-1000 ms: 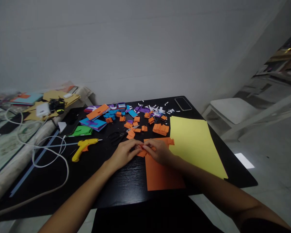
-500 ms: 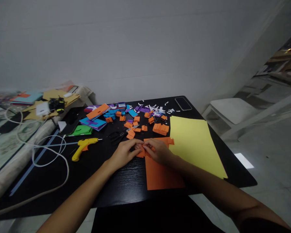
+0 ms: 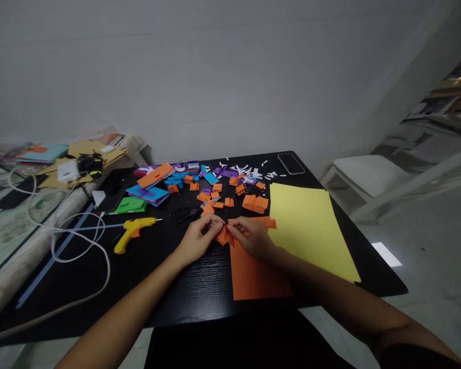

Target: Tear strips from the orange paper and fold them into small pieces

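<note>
Between my hands is a small piece of orange paper (image 3: pixel 223 236), partly covered by fingers. My left hand (image 3: pixel 200 237) pinches it from the left, thumb and fingertips together. On the other side my right hand (image 3: pixel 252 239) grips its right part, the fingertips of both hands almost meeting. Beneath my right hand and forearm lies a large orange sheet (image 3: pixel 257 279) on the black table. A stack of folded orange paper pieces (image 3: pixel 255 204) sits just beyond my right hand. Scissors with black handles (image 3: pixel 185 217) rest past my left hand, their blades partly under orange pieces.
A yellow hot glue gun (image 3: pixel 132 232) and a white cable (image 3: pixel 103 256) lie on the left. Yellow sheets (image 3: pixel 307 225) cover the right side. White paper scraps (image 3: pixel 249 173), a phone (image 3: pixel 291 163) and blue-purple folded papers (image 3: pixel 148 195) are farther back. A white chair (image 3: pixel 369 174) stands right.
The orange paper piece has turned and tilted between my fingers. My left hand's fingers have drawn in and moved slightly up; my right hand stays about where it was.
</note>
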`<state>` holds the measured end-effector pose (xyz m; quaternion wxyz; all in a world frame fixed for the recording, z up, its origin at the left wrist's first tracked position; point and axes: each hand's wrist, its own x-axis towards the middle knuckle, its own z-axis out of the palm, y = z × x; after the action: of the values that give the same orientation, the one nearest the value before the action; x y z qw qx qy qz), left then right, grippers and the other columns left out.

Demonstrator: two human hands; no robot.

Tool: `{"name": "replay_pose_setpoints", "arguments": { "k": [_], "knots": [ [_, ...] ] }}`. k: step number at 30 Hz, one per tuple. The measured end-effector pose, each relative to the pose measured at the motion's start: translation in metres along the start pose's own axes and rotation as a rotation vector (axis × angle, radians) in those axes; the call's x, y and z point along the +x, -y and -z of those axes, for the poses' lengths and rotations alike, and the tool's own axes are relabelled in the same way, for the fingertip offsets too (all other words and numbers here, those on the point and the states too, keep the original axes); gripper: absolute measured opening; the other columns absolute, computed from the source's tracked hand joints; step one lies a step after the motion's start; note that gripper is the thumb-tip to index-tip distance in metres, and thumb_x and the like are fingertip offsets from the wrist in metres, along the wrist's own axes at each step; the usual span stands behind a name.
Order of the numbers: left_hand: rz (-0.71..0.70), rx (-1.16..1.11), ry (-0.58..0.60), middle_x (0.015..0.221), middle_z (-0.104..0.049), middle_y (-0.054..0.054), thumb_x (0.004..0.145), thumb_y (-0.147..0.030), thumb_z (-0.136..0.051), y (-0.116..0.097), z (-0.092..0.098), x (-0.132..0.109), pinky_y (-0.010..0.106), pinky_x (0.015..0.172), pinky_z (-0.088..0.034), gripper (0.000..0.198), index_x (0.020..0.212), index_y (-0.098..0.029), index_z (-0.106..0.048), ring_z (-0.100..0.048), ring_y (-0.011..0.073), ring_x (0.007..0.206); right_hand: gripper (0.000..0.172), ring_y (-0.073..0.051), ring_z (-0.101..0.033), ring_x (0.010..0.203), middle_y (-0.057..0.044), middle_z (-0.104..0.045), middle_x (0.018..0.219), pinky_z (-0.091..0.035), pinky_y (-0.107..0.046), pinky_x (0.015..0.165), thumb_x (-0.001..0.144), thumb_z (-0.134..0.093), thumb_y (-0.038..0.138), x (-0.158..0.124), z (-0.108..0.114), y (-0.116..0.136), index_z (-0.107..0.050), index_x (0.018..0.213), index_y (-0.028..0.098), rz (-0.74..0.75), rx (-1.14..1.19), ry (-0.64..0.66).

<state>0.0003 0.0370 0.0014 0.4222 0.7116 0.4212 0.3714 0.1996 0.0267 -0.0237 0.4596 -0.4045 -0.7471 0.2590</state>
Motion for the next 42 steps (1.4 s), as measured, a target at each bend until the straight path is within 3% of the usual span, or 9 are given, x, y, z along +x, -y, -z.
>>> {"name": "replay_pose_setpoints", "arguments": {
  "k": [12, 19, 24, 28, 31, 34, 37, 42],
  "knots": [
    [0.035, -0.086, 0.019, 0.081, -0.064, 0.002, 0.089, -0.043, -0.067, -0.004, -0.008, -0.002, 0.028, 0.074, -0.049, 0.027, 0.091, -0.016, -0.065, -0.061, 0.0152, 0.077, 0.014, -0.015, -0.064, 0.062, -0.002, -0.071, 0.071, -0.049, -0.025, 0.059, 0.093, -0.061, 0.025, 0.000, 0.000, 0.004, -0.067, 0.081, 0.019, -0.097, 0.042, 0.005],
    [0.032, -0.105, 0.015, 0.077, -0.062, 0.002, 0.090, -0.046, -0.065, -0.005, -0.006, 0.000, 0.027, 0.070, -0.048, 0.030, 0.088, -0.016, -0.065, -0.058, 0.0144, 0.072, 0.020, -0.016, -0.069, 0.064, -0.002, -0.071, 0.076, -0.059, -0.030, 0.063, 0.087, -0.069, 0.039, -0.001, -0.008, -0.003, -0.067, 0.088, 0.019, -0.320, 0.461, 0.065],
    [0.017, -0.081, 0.001, 0.080, -0.062, 0.002, 0.094, -0.048, -0.060, -0.005, 0.000, 0.000, 0.027, 0.070, -0.047, 0.032, 0.090, -0.016, -0.065, -0.057, 0.0146, 0.073, 0.027, -0.016, -0.071, 0.066, -0.001, -0.071, 0.076, -0.062, -0.033, 0.068, 0.080, -0.076, 0.043, 0.000, -0.009, -0.005, -0.067, 0.090, 0.019, -0.416, 0.606, 0.084],
    [-0.068, -0.060, 0.011, 0.094, -0.066, 0.006, 0.096, -0.045, -0.056, -0.008, 0.004, -0.003, 0.031, 0.079, -0.050, 0.030, 0.105, -0.017, -0.062, -0.062, 0.0192, 0.087, 0.030, -0.017, -0.072, 0.067, -0.001, -0.071, 0.076, -0.063, -0.033, 0.067, 0.077, -0.079, 0.042, 0.001, -0.007, -0.005, -0.067, 0.090, 0.018, -0.442, 0.653, 0.092],
    [-0.183, 0.117, -0.007, 0.108, -0.066, 0.009, 0.091, -0.039, -0.064, -0.011, 0.006, -0.007, 0.036, 0.091, -0.048, 0.030, 0.111, -0.018, -0.060, -0.062, 0.0239, 0.102, 0.035, -0.017, -0.073, 0.067, -0.002, -0.071, 0.080, -0.064, -0.032, 0.065, 0.075, -0.081, 0.041, 0.002, -0.007, -0.006, -0.067, 0.097, 0.018, -0.449, 0.667, 0.074],
    [-0.237, 0.329, -0.069, 0.106, -0.065, 0.008, 0.085, -0.033, -0.070, -0.012, 0.005, -0.009, 0.038, 0.092, -0.046, 0.030, 0.109, -0.019, -0.060, -0.061, 0.0253, 0.102, 0.037, -0.016, -0.073, 0.068, -0.002, -0.072, 0.081, -0.065, -0.032, 0.066, 0.076, -0.081, 0.040, 0.002, -0.008, -0.007, -0.067, 0.102, 0.018, -0.439, 0.647, 0.048],
    [-0.236, 0.405, -0.095, 0.099, -0.066, 0.006, 0.086, -0.024, -0.065, -0.012, 0.003, -0.009, 0.036, 0.088, -0.047, 0.022, 0.107, -0.020, -0.060, -0.061, 0.0236, 0.097, 0.030, -0.016, -0.072, 0.069, -0.004, -0.073, 0.084, -0.064, -0.031, 0.068, 0.082, -0.075, 0.038, 0.001, -0.006, -0.006, -0.069, 0.104, 0.018, -0.384, 0.533, 0.029],
    [-0.198, 0.376, -0.093, 0.090, -0.066, 0.003, 0.088, -0.018, -0.058, -0.010, -0.002, -0.008, 0.030, 0.080, -0.049, 0.013, 0.101, -0.020, -0.062, -0.063, 0.0185, 0.086, 0.020, -0.016, -0.069, 0.077, -0.007, -0.073, 0.091, -0.058, -0.028, 0.069, 0.090, -0.064, 0.025, 0.000, -0.002, 0.001, -0.074, 0.107, 0.020, -0.110, 0.104, -0.023]
  ]
}}
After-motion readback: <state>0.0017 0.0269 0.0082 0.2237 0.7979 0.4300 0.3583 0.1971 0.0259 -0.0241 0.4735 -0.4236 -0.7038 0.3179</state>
